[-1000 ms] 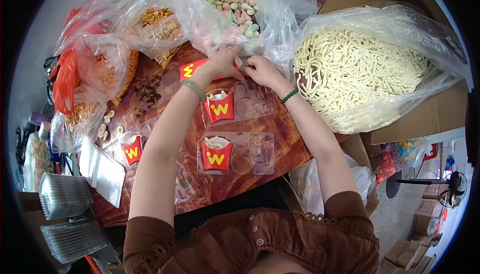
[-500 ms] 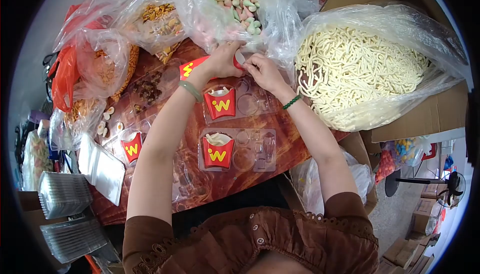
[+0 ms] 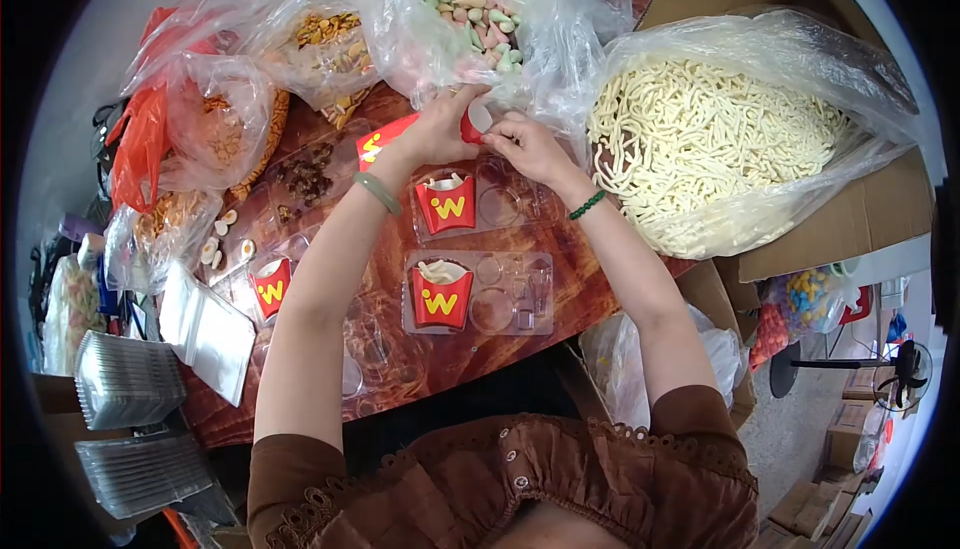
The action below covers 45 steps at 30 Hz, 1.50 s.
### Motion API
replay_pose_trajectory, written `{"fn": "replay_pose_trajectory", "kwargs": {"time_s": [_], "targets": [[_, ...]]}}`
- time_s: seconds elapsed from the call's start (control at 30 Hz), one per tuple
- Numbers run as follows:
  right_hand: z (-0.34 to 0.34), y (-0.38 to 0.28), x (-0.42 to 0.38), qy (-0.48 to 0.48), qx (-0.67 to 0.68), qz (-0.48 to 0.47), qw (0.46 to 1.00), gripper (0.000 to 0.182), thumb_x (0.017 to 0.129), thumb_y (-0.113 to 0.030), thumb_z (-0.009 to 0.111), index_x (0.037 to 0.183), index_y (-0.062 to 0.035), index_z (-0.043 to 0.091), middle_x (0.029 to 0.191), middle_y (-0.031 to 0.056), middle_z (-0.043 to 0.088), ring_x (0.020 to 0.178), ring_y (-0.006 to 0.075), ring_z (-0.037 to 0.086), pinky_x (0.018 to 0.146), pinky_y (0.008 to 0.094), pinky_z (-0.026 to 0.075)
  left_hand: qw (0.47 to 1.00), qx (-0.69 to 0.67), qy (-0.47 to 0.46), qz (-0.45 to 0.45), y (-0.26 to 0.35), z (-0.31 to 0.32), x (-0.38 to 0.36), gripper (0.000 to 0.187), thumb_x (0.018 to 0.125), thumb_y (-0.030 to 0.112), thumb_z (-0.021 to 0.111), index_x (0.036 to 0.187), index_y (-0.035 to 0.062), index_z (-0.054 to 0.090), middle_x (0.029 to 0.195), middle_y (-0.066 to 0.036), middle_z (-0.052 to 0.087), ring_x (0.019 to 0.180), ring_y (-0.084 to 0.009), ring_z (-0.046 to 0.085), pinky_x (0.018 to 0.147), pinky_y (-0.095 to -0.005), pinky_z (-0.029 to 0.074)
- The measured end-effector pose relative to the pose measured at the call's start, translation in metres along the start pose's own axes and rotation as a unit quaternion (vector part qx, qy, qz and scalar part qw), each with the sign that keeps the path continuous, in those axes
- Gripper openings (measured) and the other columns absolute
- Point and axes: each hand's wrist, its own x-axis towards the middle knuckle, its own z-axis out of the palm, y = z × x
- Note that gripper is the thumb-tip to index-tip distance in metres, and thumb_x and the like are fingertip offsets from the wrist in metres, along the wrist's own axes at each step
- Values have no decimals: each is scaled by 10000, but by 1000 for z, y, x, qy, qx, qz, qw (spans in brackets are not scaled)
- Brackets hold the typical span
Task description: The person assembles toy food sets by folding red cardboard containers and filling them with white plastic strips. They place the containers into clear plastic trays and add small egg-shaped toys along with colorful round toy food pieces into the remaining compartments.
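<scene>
My left hand (image 3: 444,131) is wrapped round a small red carton (image 3: 473,125) whose pale inner side faces up. The fingertips of my right hand (image 3: 524,147) pinch the edge of that same carton. Beneath my left hand and wrist lies another red item with a yellow logo (image 3: 374,146). Just below my hands, a red carton with pale sticks (image 3: 447,205) sits in a clear tray (image 3: 521,211). A second filled red carton (image 3: 441,296) sits in a lower clear tray (image 3: 522,320). One more red carton (image 3: 270,287) stands beside my left forearm.
A large bag of pale sticks (image 3: 720,149) lies in a cardboard box (image 3: 850,214) at right. Behind my hands is a bag of pastel cone-shaped pieces (image 3: 480,24). Bags of orange pieces (image 3: 235,134) lie at left, above stacked clear trays (image 3: 125,379).
The carton between my hands has tilted, showing more of its pale inner side. Both hands stay nearly in place, and the view has shifted slightly.
</scene>
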Motion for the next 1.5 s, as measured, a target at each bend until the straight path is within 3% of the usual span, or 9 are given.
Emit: {"fn": "replay_pose_trajectory", "kwargs": {"time_s": [0.13, 0.3, 0.53, 0.73, 0.83, 1.13, 1.23, 1.4, 1.5], "targets": [[-7, -3, 1, -17, 22, -17, 999, 131, 870, -120, 583, 890, -6, 645, 837, 92, 577, 781, 217, 567, 713, 302, 444, 999, 32, 29, 24, 4, 0, -4, 814, 595, 209, 760, 1308, 62, 396, 1164, -201, 546, 1104, -391, 490, 975, -434, 376], [-1, -9, -2, 62, 21, -84, 994, 112, 848, -104, 618, 893, -7, 652, 849, 88, 596, 798, 210, 576, 728, 302, 451, 997, 3, 64, 39, 0, 1, -4, 827, 595, 247, 776, 1304, 40, 404, 1189, -211, 540, 1126, -382, 483, 987, -437, 363], [-8, -10, -5, 16, 34, -42, 998, 109, 826, -102, 651, 876, -5, 656, 868, 78, 607, 827, 197, 579, 748, 282, 457, 999, 39, 23, 4, 7, -7, -6, 820, 578, 264, 801, 1291, 53, 456, 1217, -185, 535, 1155, -354, 453, 1013, -426, 348], [-18, -16, -11, 75, 61, -59, 993, 85, 852, -72, 601, 884, -5, 643, 859, 76, 601, 823, 178, 573, 742, 281, 454, 995, 86, 38, 19, -2, -7, -8, 790, 572, 269, 793, 1265, 57, 477, 1187, -172, 552, 1142, -343, 463, 1028, -410, 306], [-15, -20, -13, 46, 36, -18, 998, 102, 866, -85, 572, 900, -4, 624, 848, 83, 587, 812, 189, 569, 737, 291, 454, 998, 30, 44, 18, 2, -2, -5, 773, 575, 301, 765, 1254, 76, 472, 1176, -162, 563, 1149, -324, 477, 1047, -455, 242], [-21, -19, -2, -52, -42, -121, 990, 120, 819, -89, 569, 887, 6, 598, 850, 126, 566, 787, 275, 567, 709, 334, 463, 996, 75, 17, 52, 2, 3, -4, 803, 565, 281, 760, 1278, 81, 448, 1177, -159, 564, 1148, -335, 477, 1038, -482, 247], [-24, -21, -5, -43, -99, -162, 981, 124, 790, -68, 581, 887, 8, 595, 834, 130, 564, 773, 278, 572, 688, 336, 466, 996, 67, 22, 52, 0, 6, -6, 801, 568, 271, 760, 1282, 90, 444, 1160, -158, 573, 1136, -334, 485, 1043, -485, 234], [-38, -20, -18, 40, -104, -124, 986, 146, 762, -36, 609, 902, 3, 601, 815, 123, 568, 727, 273, 576, 637, 333, 471, 994, 92, 22, 56, -8, 3, -9, 824, 575, 285, 777, 1294, 85, 427, 1190, -169, 550, 1144, -351, 469, 1062, -467, 194], [-60, -30, -27, 53, -127, -103, 985, 148, 766, -17, 612, 913, -3, 602, 826, 117, 569, 730, 268, 583, 638, 325, 476, 988, 139, 52, 46, -3, -2, -12, 905, 559, 330, 815, 1319, 69, 401, 1236, -189, 514, 1169, -355, 455, 1056, -466, 233]]}}
